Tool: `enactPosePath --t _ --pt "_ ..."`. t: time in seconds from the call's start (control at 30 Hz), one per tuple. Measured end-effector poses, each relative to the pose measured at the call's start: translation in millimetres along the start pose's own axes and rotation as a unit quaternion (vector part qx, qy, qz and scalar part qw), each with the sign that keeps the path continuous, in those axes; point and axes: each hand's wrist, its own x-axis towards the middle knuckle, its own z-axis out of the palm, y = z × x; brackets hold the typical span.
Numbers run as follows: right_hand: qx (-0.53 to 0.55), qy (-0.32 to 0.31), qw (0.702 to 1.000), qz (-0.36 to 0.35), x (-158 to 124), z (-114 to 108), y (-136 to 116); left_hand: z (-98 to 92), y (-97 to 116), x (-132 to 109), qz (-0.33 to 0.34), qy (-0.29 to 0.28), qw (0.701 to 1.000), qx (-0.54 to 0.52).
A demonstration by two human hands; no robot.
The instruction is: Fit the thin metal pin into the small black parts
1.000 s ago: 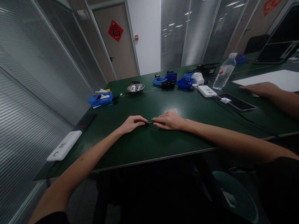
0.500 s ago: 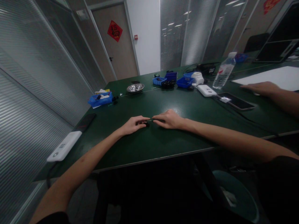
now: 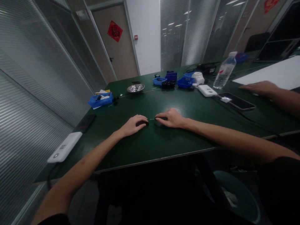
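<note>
Low over the green table (image 3: 140, 147), my left hand (image 3: 134, 124) is closed around a small black object (image 3: 142, 123), its fingers on top and thumb in front. To its right my right hand (image 3: 170, 118) grips a dark handle-like tool (image 3: 162, 118) between fingers and thumb. A thin metal shaft (image 3: 152, 119) sticks out of the tool toward the black object. A small gap shows between the shaft's tip and the object.
Blue trays (image 3: 101, 100) stand at left and at the back (image 3: 186, 82), with a metal bowl (image 3: 136, 88) between. On the right are a bottle (image 3: 225, 71), a phone (image 3: 236, 101), a white power bank (image 3: 207, 90) and another person's hand (image 3: 263, 88) by white sheeting (image 3: 276, 73).
My right hand has moved slightly right and up with the tool, and more of its handle shows. The black object in my left hand is more visible.
</note>
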Motion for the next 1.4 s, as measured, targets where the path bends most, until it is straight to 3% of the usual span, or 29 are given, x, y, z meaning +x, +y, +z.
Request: enactPosePath --t 0.13,0.27,0.47,0.6,0.73,0.87,1.0,1.2,1.4 --pt "-0.002 -0.006 1.000 -0.001 0 0 0 1.7 0 2 0.004 0.003 0.999 0.035" --pt "-0.002 -0.010 1.000 -0.004 1 -1 0 -10.3 -18 -2 -0.027 0.008 0.999 0.038" --pt "0.006 -0.015 1.000 -0.012 0 -2 1 -49.5 -82 -23 -0.175 0.067 0.977 0.100" --pt "0.005 -0.021 1.000 -0.014 0 -3 1 -80.2 -122 -46 -0.293 0.108 0.937 0.156" --pt "0.002 -0.026 1.000 -0.015 1 -3 1 -102.7 -144 -68 -0.374 0.135 0.898 0.188" --pt "0.000 -0.026 1.000 -0.015 1 -2 2 -111.4 -153 -81 -0.422 0.162 0.874 0.180" --pt "-0.002 -0.026 1.000 -0.014 0 -1 3 -110.6 -159 -87 -0.427 0.190 0.859 0.211" --pt "-0.003 -0.027 0.999 -0.018 1 -3 1 -106.9 -157 -87 -0.393 0.194 0.859 0.265" --pt "-0.009 -0.034 0.999 -0.017 1 -3 1 -109.4 -151 -85 -0.417 0.199 0.853 0.242"
